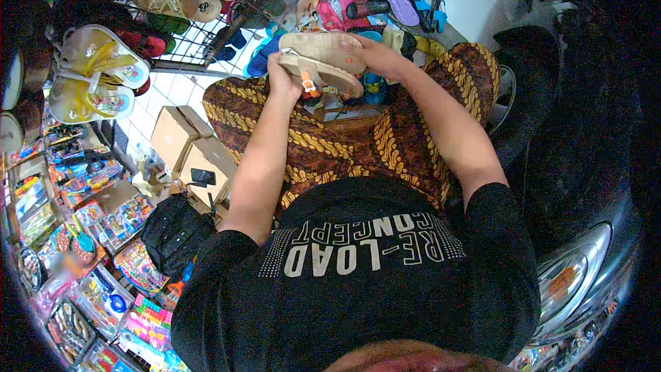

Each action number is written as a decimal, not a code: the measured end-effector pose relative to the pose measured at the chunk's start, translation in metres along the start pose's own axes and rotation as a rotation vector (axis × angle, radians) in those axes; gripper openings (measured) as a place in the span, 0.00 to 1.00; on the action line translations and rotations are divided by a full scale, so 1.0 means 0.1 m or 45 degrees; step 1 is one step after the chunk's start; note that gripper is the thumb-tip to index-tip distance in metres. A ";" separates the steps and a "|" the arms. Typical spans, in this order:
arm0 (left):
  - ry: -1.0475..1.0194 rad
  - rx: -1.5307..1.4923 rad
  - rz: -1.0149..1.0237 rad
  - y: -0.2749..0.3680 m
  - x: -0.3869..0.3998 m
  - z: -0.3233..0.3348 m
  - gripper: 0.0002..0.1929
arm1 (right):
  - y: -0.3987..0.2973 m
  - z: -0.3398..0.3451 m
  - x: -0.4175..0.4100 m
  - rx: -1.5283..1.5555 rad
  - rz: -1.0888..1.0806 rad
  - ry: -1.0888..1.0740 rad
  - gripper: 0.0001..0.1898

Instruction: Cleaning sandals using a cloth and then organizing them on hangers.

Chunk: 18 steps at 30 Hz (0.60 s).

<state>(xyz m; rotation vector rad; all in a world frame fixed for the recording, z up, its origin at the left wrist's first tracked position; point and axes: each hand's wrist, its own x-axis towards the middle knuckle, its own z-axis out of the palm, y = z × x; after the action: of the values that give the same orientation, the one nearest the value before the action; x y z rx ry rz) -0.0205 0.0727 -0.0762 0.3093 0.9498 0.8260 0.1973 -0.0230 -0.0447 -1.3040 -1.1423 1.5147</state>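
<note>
A pair of beige sandals is held up in front of my knees. My left hand [283, 78] grips their left end, and my right hand [379, 58] wraps around the far right end. The upper beige sandal [320, 51] shows a pale, flat face that looks like its sole. Beneath it, the lower beige sandal [333, 81] carries orange straps with small flower-like ornaments. My fingers are partly hidden behind the sandals. Directly beyond them lies a pile of assorted sandals [361, 10], pink, purple, blue and yellow among them.
Brown patterned cloth [330, 139] covers my lap. Clear-strapped sandals [98, 75] hang on a wire rack [196, 44] at left. Cardboard boxes [178, 134], a black bag [175, 235] and packaged toys [100, 297] stand at left. A dark vehicle with a headlight [573, 279] is close on my right.
</note>
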 end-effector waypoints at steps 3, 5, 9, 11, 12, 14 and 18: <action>-0.032 0.009 -0.050 0.02 -0.01 0.00 0.22 | 0.06 -0.02 0.04 0.367 0.180 -0.042 0.35; -0.028 -0.008 -0.029 0.04 0.02 -0.05 0.22 | 0.08 -0.07 0.09 0.479 0.088 -0.018 0.33; -0.090 -0.004 -0.169 0.09 0.03 -0.05 0.25 | 0.09 -0.07 0.13 0.707 0.083 -0.018 0.30; 0.036 0.100 -0.252 0.10 -0.03 -0.01 0.29 | -0.09 -0.06 0.06 0.849 0.111 -0.030 0.29; 0.005 0.081 -0.329 0.10 -0.06 0.06 0.31 | -0.07 -0.12 0.04 0.844 0.108 -0.021 0.29; -0.048 0.064 -0.450 0.08 -0.21 0.34 0.37 | 0.10 -0.34 -0.05 0.632 0.125 -0.194 0.29; -0.376 -0.228 -0.368 0.13 -0.07 -0.10 0.34 | -0.05 -0.35 0.02 0.416 0.223 -0.349 0.25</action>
<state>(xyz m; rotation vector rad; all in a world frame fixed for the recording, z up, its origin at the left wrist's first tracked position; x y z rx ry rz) -0.0377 0.0750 -0.0700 0.1295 0.6205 0.5753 0.2315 -0.0155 -0.0422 -1.0157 -0.9102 1.9630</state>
